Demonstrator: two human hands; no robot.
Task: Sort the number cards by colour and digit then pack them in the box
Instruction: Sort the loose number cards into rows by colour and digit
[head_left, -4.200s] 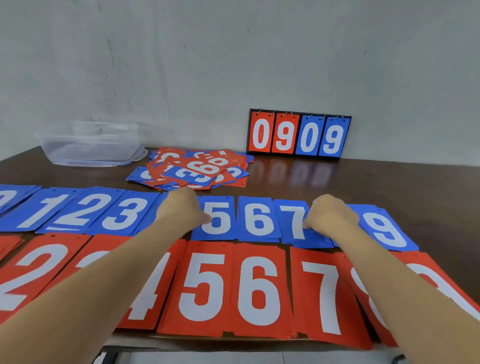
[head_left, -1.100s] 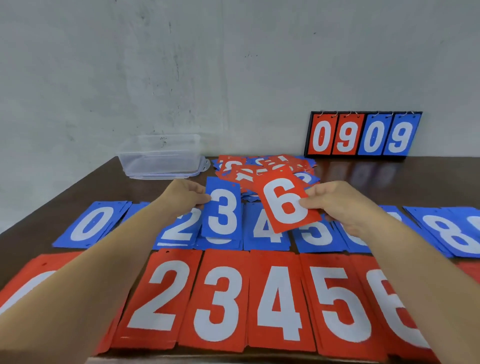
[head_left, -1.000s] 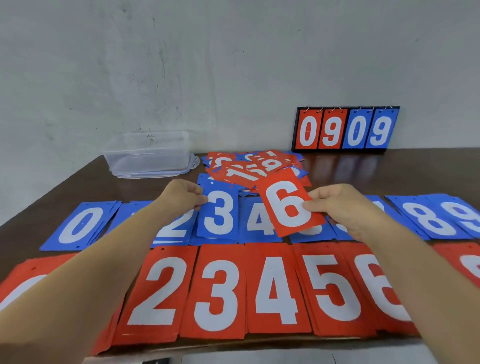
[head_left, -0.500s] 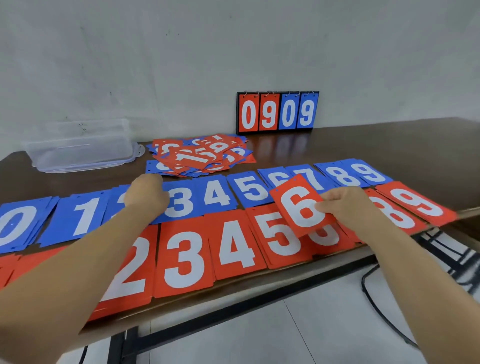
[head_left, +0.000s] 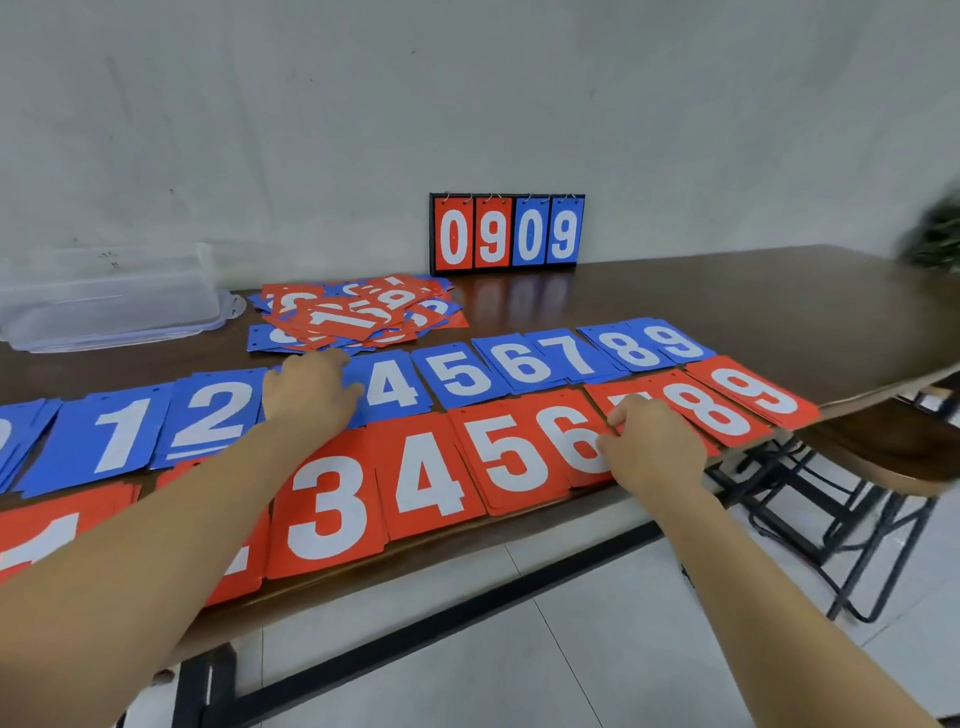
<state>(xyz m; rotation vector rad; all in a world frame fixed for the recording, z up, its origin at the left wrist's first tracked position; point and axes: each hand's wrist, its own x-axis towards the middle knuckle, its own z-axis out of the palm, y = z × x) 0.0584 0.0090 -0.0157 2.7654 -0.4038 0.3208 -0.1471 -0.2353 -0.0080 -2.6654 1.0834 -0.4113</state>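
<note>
left hand (head_left: 309, 391) lies flat, fingers relaxed, on the blue 3 pile (head_left: 347, 376). right hand (head_left: 652, 448) curls onto the red 6 pile (head_left: 570, 441) (pinching or pressing, i cannot tell). unsorted heap (head_left: 358, 312) sits beside the clear box (head_left: 109, 296).

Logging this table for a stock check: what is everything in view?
Blue piles: one row, blue, behind the red.
Red piles: one row, red, near edge.
Loose heap: one, red and blue, behind the rows.
Box: one, clear, far left.
Scoreboard: one, red and blue, by wall.
Table: one, dark brown, under all.
Stool: one, dark, right of table.
Plant: one, green, blurred, far right.
Left hand: one, on blue piles.
Right hand: one, on red piles.
</note>
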